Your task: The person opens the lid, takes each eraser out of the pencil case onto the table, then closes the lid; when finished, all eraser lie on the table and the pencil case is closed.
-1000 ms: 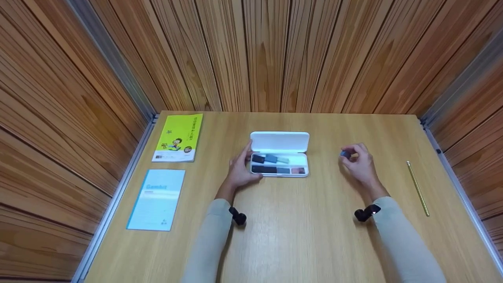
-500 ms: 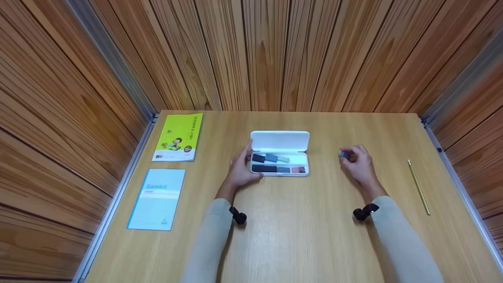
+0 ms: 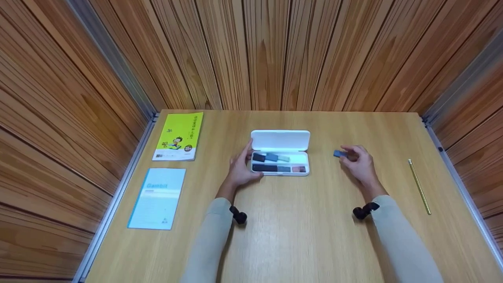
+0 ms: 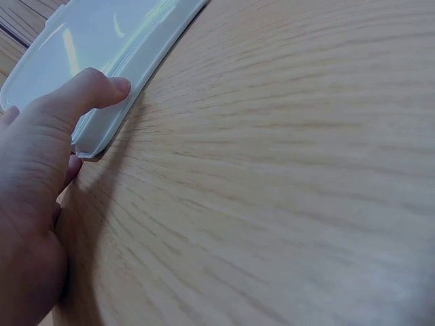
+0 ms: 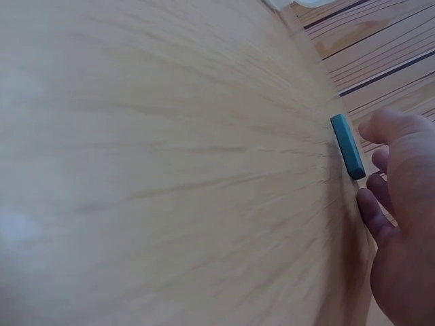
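An open white pencil case (image 3: 280,140) stands mid-table, its lid raised at the back. Dark, blue, pale and pink block-shaped pieces lie in its two rows. My left hand (image 3: 240,169) grips the case's left end, thumb (image 4: 102,92) on the front edge and fingers round the side. To the right of the case, a small blue eraser (image 3: 339,153) lies on the table. My right hand (image 3: 359,163) is just right of it, fingers bent loosely; in the right wrist view a gap shows between the thumb and the teal-looking eraser (image 5: 348,147).
A yellow-green book (image 3: 178,133) lies at the back left of the table, with a light blue notebook (image 3: 157,199) in front of it. A gold pencil (image 3: 419,186) lies to the right of my right arm. Wood-panelled walls (image 3: 267,55) enclose the back and sides.
My right fingers have loosened from the blue eraser, which now shows more fully to their left. The left hand keeps its grip on the pencil case.
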Demonstrator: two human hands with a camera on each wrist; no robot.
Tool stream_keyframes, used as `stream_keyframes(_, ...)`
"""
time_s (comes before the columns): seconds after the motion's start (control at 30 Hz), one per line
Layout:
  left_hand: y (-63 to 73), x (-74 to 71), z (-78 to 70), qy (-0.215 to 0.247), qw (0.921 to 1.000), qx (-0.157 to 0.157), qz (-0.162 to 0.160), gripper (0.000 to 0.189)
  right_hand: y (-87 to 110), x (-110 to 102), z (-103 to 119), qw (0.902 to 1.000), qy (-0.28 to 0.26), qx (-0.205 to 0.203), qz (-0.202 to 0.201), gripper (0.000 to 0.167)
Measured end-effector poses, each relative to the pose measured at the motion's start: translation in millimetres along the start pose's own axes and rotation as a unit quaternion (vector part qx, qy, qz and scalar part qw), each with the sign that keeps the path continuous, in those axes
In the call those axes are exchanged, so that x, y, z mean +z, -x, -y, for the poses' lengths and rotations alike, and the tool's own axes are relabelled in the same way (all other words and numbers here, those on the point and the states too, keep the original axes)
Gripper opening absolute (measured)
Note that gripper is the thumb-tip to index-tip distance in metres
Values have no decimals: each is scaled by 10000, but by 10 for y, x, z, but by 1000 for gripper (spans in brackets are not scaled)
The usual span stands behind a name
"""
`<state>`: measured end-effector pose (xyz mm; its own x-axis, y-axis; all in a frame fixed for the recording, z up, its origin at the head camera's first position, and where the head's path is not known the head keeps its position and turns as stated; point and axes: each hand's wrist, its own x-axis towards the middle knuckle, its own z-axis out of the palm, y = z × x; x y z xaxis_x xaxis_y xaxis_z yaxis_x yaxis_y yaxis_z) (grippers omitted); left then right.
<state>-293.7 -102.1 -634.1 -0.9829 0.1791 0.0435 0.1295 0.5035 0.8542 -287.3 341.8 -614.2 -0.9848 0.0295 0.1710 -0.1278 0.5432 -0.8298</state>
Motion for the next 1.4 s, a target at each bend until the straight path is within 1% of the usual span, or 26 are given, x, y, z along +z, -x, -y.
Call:
stream_keyframes(0.23,3,10,-4,8,9999,-124,36,128,55,-62,59,9994,-290,123,112,44)
stream_keyframes(0.33,6,10,-10,-42,9999,-101,23,128,78,-75,98,9989,-429,79,161,46)
stream_keyframes(0.47,15,4,-15,-146,9999,-85,-29,128,107,-38,153,9983,-521,-11,245,48)
stream_keyframes(0.67,25,2,-25,-180,9997,-181,-16,128,127,93,222,9980,-483,-152,376,44)
stream_keyframes(0.97,4,0,-20,-110,9998,-150,-13,129,102,321,424,9957,-239,-68,890,47)
stream_keyframes(1.2,5,4,-13,-144,9998,-140,-4,129,54,538,587,9938,-59,-182,1099,45)
stream_keyframes(1.4,15,14,-10,-206,9997,-78,-49,129,32,725,723,9910,-98,-205,1318,45)
